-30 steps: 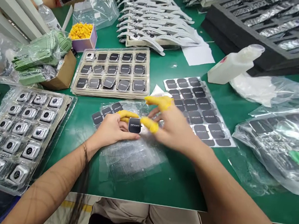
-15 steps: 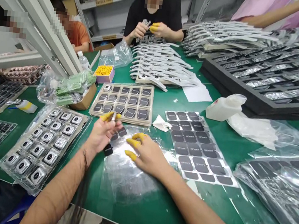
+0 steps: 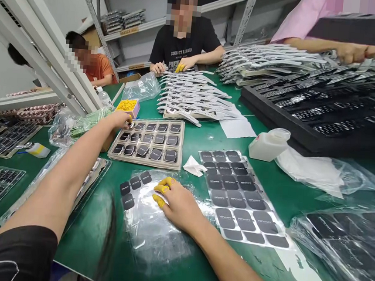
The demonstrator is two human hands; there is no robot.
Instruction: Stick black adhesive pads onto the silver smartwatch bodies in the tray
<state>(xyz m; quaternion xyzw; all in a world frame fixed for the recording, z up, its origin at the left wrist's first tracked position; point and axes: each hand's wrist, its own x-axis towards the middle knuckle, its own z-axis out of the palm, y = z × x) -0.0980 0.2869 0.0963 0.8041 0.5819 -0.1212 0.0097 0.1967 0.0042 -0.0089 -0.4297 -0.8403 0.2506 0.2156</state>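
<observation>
My left hand point(image 3: 122, 119) reaches to the far left corner of a tray point(image 3: 146, 164) of watch cases, most topped by black square film. Its bent fingers, one in a yellow finger cot, close on a small silvery watch case point(image 3: 130, 126); part of the grip is hidden. My right hand point(image 3: 177, 203) lies open on a clear plastic sheet point(image 3: 155, 238), with yellow cots on its fingers. Several black square stickers point(image 3: 135, 182) stick to the sheet's far left edge. To the right lies a sheet of black printed stickers point(image 3: 236, 199).
Under my left forearm is another tray point(image 3: 95, 180). White watch straps point(image 3: 194, 95) are piled across the table, before a co-worker in black. A box of yellow finger cots point(image 3: 128, 107), crumpled tissue point(image 3: 194, 166), white bottle point(image 3: 269, 144) and large black foam tray point(image 3: 274, 122) stand around.
My left hand has gone from above the plastic sheet, where it held a small pale thing, to the tray's far left corner. My right hand stays on the sheet. The view has shifted.
</observation>
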